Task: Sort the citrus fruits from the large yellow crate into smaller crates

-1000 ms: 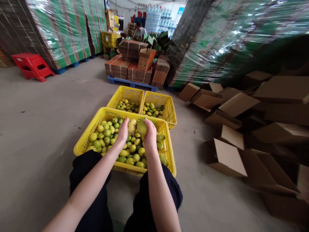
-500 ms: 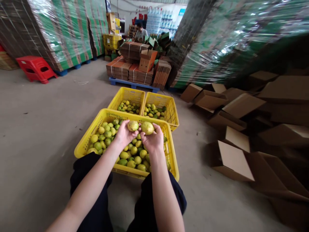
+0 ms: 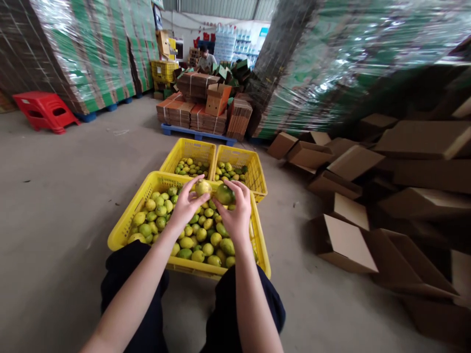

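Between the thumb and fingers of my left hand (image 3: 189, 202) is a pale yellow lemon (image 3: 202, 188). My right hand (image 3: 237, 208) is closed around a greener lemon (image 3: 224, 194), its fingers over the top and side. The two lemons are side by side, above a large yellow crate (image 3: 119, 234) in front of my knees. Many yellow and green lemons (image 3: 201, 235) lie in that crate, partly hidden by my hands and forearms.
Behind stand two smaller yellow crates, the left one (image 3: 170, 159) and the right one (image 3: 258, 172), with lemons inside. Open cardboard boxes (image 3: 349, 240) are heaped on the right. Flattened cartons (image 3: 208, 121) sit on a blue pallet (image 3: 195, 135), and a person (image 3: 206, 60) is behind them. A red stool (image 3: 46, 110) stands left.
Both hands have turned the lemons; the right one now shows a greener side, with my fingers over its top. The view has shifted slightly, tilting up and to the right.
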Tool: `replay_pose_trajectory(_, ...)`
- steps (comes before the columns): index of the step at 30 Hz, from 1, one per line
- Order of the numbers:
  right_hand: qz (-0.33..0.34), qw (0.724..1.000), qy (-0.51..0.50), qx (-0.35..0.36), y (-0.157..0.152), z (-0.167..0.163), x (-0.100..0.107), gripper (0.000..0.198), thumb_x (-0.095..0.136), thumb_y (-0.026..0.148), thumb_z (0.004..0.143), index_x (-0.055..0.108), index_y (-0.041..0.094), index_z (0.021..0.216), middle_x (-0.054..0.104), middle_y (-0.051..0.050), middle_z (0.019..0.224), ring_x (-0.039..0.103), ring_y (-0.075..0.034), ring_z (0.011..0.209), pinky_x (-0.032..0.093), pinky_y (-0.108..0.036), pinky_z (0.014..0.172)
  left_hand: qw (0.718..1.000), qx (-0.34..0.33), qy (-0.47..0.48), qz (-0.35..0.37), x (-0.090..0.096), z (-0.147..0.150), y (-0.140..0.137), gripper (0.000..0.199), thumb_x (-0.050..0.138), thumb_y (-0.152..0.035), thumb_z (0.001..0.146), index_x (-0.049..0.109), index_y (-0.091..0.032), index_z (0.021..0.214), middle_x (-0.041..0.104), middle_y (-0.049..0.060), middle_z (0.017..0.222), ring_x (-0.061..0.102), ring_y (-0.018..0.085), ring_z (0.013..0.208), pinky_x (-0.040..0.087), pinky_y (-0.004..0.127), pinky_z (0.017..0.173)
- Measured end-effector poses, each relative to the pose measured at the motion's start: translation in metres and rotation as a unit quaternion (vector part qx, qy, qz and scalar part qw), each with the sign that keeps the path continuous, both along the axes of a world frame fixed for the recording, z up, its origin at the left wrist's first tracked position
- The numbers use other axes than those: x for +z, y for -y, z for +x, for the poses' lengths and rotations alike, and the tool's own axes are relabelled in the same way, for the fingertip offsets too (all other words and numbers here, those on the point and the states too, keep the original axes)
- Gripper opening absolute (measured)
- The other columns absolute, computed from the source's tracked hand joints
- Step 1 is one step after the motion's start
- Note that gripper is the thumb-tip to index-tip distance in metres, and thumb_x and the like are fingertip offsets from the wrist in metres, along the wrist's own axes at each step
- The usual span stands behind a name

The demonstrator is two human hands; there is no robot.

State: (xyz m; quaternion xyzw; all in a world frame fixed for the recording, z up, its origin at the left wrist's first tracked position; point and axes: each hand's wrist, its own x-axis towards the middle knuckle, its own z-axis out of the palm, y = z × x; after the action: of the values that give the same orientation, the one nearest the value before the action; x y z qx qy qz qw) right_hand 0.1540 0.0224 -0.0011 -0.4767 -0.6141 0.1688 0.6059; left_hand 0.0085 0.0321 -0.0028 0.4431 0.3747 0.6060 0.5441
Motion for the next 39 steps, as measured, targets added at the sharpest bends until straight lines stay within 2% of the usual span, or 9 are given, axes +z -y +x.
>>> replay_pose_trajectory(4, 0.017, 1.000, 0.017, 0.002, 0.003, 0.006, 0.001, 0.049, 0.076, 0.025, 0.074, 0.062, 0.030, 0.120, 0.062, -0.008, 0.121, 0.060, -0.028, 0.116, 0.049, -0.048, 0.102, 0.995, -0.018, -0.046, 0.085, -0.002, -0.004, 0.000, 0.054, 0.083, -0.024, 0.071, 0.064, -0.026, 0.121, 0.059, 0.006, 0.135, 0.065, 0.017, 0.104, 0.052, 0.030, 0.094)
replay_pose_trajectory(9, -0.060, 0.981, -0.167, 0.075, 0.003, 0.005, -0.001, 0.054, 0.086, 0.029, 0.062, 0.059, 0.027, 0.110, 0.067, -0.004, 0.115, 0.068, -0.024, 0.099, 0.056, -0.042, 0.089, 0.995, -0.062, 0.076, 0.032, -0.002, -0.008, -0.003, 0.050, 0.085, -0.021, 0.063, 0.064, -0.021, 0.108, 0.067, 0.005, 0.116, 0.068, 0.018, 0.098, 0.052, 0.033, 0.094)
replay_pose_trajectory(16, -0.201, 0.879, -0.393, 0.179, 0.002, 0.008, 0.006, 0.038, 0.074, 0.040, 0.067, 0.067, 0.022, 0.099, 0.075, -0.005, 0.099, 0.071, -0.025, 0.089, 0.061, -0.040, 0.075, 0.936, -0.150, 0.268, -0.171, 0.011, -0.011, 0.000, 0.040, 0.057, -0.035, 0.081, 0.067, -0.013, 0.114, 0.073, 0.012, 0.108, 0.072, 0.023, 0.092, 0.058, 0.036, 0.082)
replay_pose_trajectory(23, -0.282, 0.777, -0.518, 0.217, 0.013, 0.022, 0.007, 0.036, 0.064, 0.053, 0.077, 0.068, 0.021, 0.093, 0.073, -0.005, 0.088, 0.067, -0.017, 0.065, 0.047, -0.021, 0.041, 0.914, -0.101, 0.259, -0.295, 0.011, -0.022, 0.010, 0.031, 0.051, -0.036, 0.091, 0.069, -0.013, 0.102, 0.073, 0.009, 0.084, 0.059, 0.010, 0.047, 0.046, 0.018, 0.039)
replay_pose_trajectory(27, -0.368, 0.679, -0.619, 0.139, 0.021, 0.049, -0.005, 0.023, 0.062, 0.042, 0.080, 0.064, 0.020, 0.082, 0.068, -0.002, 0.071, 0.059, -0.012, 0.054, 0.038, -0.017, 0.033, 0.883, -0.079, 0.251, -0.389, -0.021, -0.030, 0.024, 0.024, 0.048, -0.026, 0.091, 0.066, -0.012, 0.099, 0.069, 0.008, 0.070, 0.064, 0.014, 0.050, 0.053, 0.022, 0.044)
replay_pose_trajectory(29, -0.403, 0.652, -0.637, 0.079, 0.025, 0.065, -0.011, 0.020, 0.059, 0.039, 0.082, 0.063, 0.020, 0.082, 0.069, -0.003, 0.069, 0.062, -0.014, 0.055, 0.042, -0.018, 0.035, 0.854, -0.094, 0.258, -0.441, -0.047, -0.034, 0.036, 0.025, 0.049, -0.025, 0.090, 0.064, -0.012, 0.104, 0.068, 0.009, 0.071, 0.068, 0.017, 0.057, 0.056, 0.025, 0.048)
replay_pose_trajectory(31, -0.414, 0.647, -0.639, 0.046, 0.033, 0.080, -0.015, 0.018, 0.057, 0.036, 0.083, 0.063, 0.019, 0.085, 0.070, -0.005, 0.070, 0.066, -0.016, 0.058, 0.045, -0.020, 0.037, 0.829, -0.114, 0.245, -0.489, -0.077, -0.037, 0.050, 0.027, 0.051, -0.028, 0.090, 0.062, -0.014, 0.110, 0.066, 0.008, 0.072, 0.070, 0.019, 0.062, 0.058, 0.025, 0.051)
replay_pose_trajectory(35, -0.398, 0.674, -0.621, 0.036, 0.051, 0.107, -0.019, 0.016, 0.058, 0.031, 0.083, 0.063, 0.018, 0.091, 0.072, -0.006, 0.074, 0.072, -0.021, 0.067, 0.047, -0.020, 0.039, 0.801, -0.147, 0.156, -0.560, -0.127, -0.041, 0.088, 0.035, 0.049, -0.035, 0.092, 0.054, -0.021, 0.124, 0.064, 0.006, 0.079, 0.074, 0.019, 0.074, 0.060, 0.026, 0.063)
replay_pose_trajectory(39, -0.401, 0.678, -0.616, 0.015, 0.061, 0.123, -0.021, 0.015, 0.054, 0.029, 0.087, 0.061, 0.017, 0.092, 0.073, -0.007, 0.075, 0.071, -0.020, 0.063, 0.048, -0.021, 0.039, 0.771, -0.210, 0.041, -0.600, -0.130, -0.032, 0.111, 0.044, 0.052, -0.036, 0.092, 0.044, -0.030, 0.135, 0.067, 0.006, 0.090, 0.073, 0.026, 0.101, 0.060, 0.038, 0.080)
